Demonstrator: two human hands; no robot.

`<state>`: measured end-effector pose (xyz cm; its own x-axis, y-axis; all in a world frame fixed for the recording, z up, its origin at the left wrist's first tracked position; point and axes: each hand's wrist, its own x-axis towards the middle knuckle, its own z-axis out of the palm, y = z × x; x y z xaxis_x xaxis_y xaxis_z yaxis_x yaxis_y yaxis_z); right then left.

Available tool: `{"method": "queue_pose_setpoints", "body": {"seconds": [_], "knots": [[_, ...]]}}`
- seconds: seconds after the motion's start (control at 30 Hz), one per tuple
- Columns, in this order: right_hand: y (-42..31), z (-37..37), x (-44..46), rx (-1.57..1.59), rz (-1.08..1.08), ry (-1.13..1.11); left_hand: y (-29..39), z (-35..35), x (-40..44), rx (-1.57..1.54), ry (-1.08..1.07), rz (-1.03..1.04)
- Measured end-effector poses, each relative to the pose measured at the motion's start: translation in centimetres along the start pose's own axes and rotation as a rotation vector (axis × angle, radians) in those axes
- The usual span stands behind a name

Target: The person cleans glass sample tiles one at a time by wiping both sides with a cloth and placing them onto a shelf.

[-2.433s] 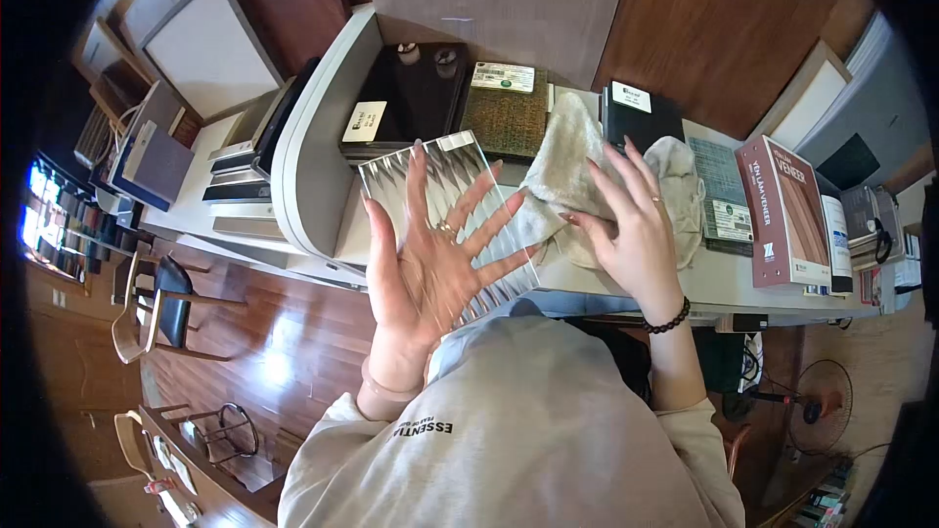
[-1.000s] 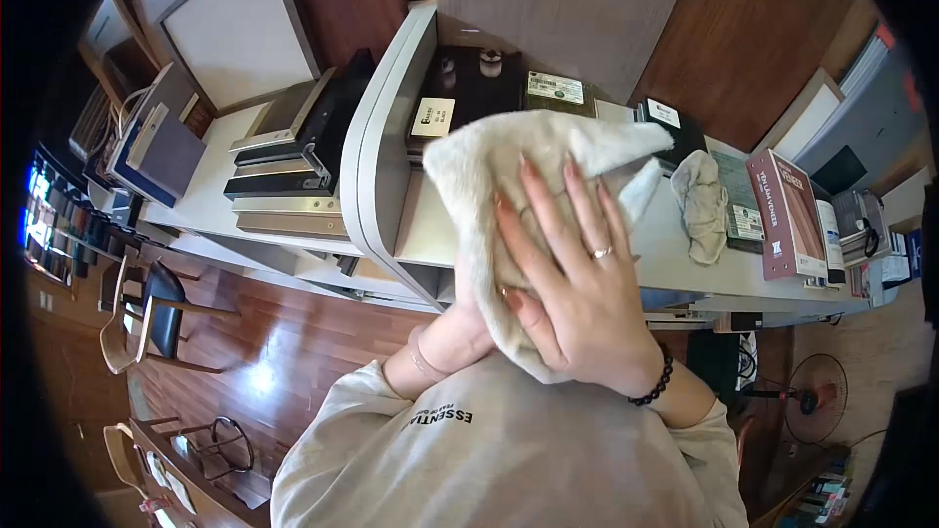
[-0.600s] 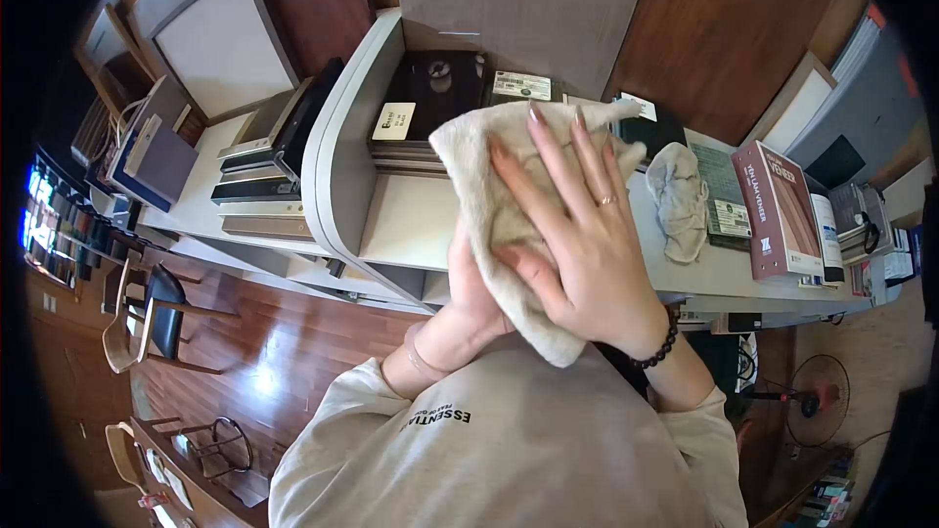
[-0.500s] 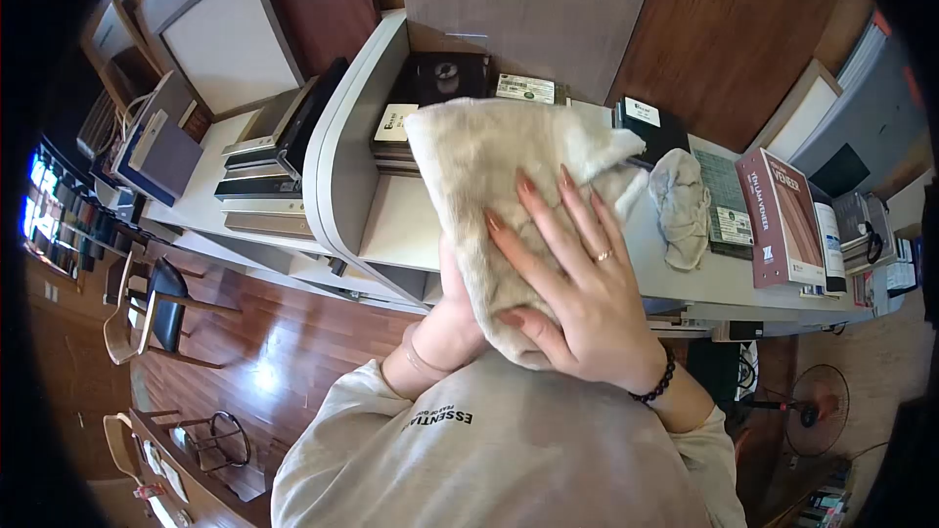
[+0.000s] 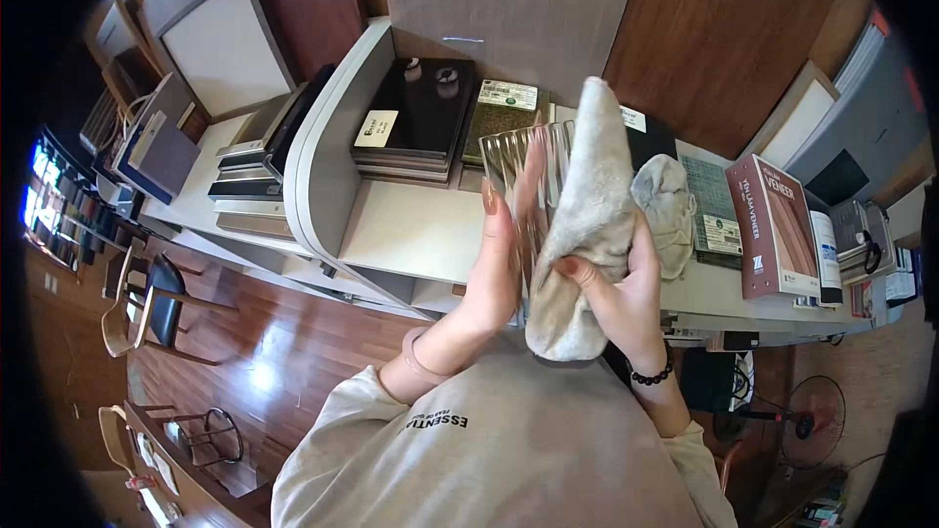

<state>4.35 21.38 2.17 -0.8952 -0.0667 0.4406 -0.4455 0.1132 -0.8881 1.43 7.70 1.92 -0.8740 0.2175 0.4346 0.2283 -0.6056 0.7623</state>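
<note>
Glass [image 5: 507,161]: likely stiff, slick, fragile; hold by edges | left hand [image 5: 495,279]: clasping its left side | right hand [image 5: 628,301]: pinching cloth [image 5: 590,203]

Cloth [image 5: 595,186]: cream, shading to beige and tan. Glass panel [image 5: 501,158]: clear, with pale and dark wavy ribbing. Second cloth [image 5: 667,220]: greyish beige. Glossy panels [image 5: 423,103]: black on top; label [image 5: 377,128] cream with black print. Speckled board [image 5: 494,125]: olive-brown, mottled; its sticker [image 5: 509,94] white with green. Sample board [image 5: 708,191]: grey-green, finely lined. Binder [image 5: 751,249]: reddish brown, white lettering, striped brown panel on the cover. Counter [image 5: 396,235]: off-white. Bracelet [image 5: 653,374]: black. Shirt [image 5: 518,450]: beige, black lettering. Floor [image 5: 293,347]: reddish-brown, plank pattern. Upright board [image 5: 724,49]: brown, wood-grained. Neighbouring board [image 5: 528,10]: grey-brown, faintly grained. Chair seat [image 5: 166,305]: black.
</note>
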Motion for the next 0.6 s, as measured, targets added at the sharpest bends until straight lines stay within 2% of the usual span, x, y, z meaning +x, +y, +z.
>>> {"method": "queue_pose_setpoints", "body": {"seconds": [0.03,0.13,0.23,0.3,0.37,0.4,0.5,0.6], "knots": [[0.0,-0.3,0.1,-0.013,0.038,0.041,-0.2,-0.3,0.1,0.145,-0.041,0.001],[0.7,-0.8,0.3,-0.027,0.125,0.122,-1.6,-1.1,-0.6,0.293,-0.018,0.057],[3.8,-0.5,1.5,-0.045,0.267,0.409,-1.3,-1.8,-1.8,0.473,0.042,0.115],[3.6,0.0,1.8,0.013,0.232,0.433,-0.5,-2.0,-2.2,0.678,0.155,0.179],[3.2,0.9,2.0,0.136,0.173,0.479,0.0,-1.8,-2.2,0.663,0.175,0.115],[2.8,1.4,1.8,0.139,0.175,0.476,0.7,-1.6,-2.1,0.645,0.194,0.049],[1.1,2.5,1.2,0.170,0.112,0.273,1.8,-2.5,-1.6,0.615,0.208,-0.061],[0.9,3.1,1.0,0.092,0.017,0.235,2.3,-3.8,-1.6,0.586,0.195,-0.160]]}}
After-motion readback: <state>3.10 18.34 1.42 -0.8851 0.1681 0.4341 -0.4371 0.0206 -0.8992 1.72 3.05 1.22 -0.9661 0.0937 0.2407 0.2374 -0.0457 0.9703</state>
